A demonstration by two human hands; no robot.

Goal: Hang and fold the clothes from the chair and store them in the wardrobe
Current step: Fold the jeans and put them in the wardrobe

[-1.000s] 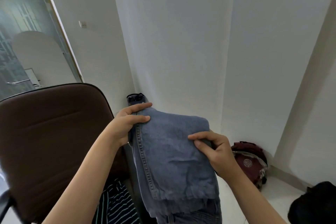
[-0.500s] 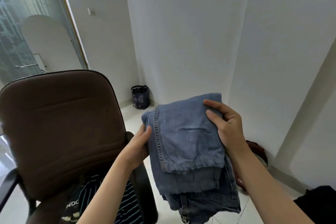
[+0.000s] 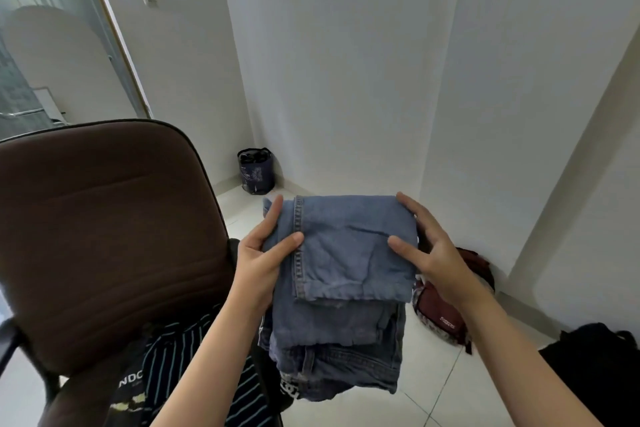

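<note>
Folded blue jeans (image 3: 343,274) hang in the air in front of me, several layers deep, with the waistband at the bottom. My left hand (image 3: 263,260) grips their left edge, thumb on top and fingers behind the fold. My right hand (image 3: 429,250) holds the right edge, thumb pressed on the top layer and fingers around the side. A brown office chair (image 3: 104,236) stands on the left. On its seat lie a dark striped garment (image 3: 180,364) and a black one with white letters (image 3: 130,388).
White walls meet in a corner ahead. A dark bag (image 3: 256,170) stands on the floor in that corner. A maroon backpack (image 3: 446,308) lies on the tiles at the right wall, and a black bag (image 3: 595,364) sits at the lower right. A glass door (image 3: 34,45) is at far left.
The jeans have been turned squarer and flatter toward me. My left hand moved from under the edge to gripping it with the thumb on top; my right hand slid to the right side.
</note>
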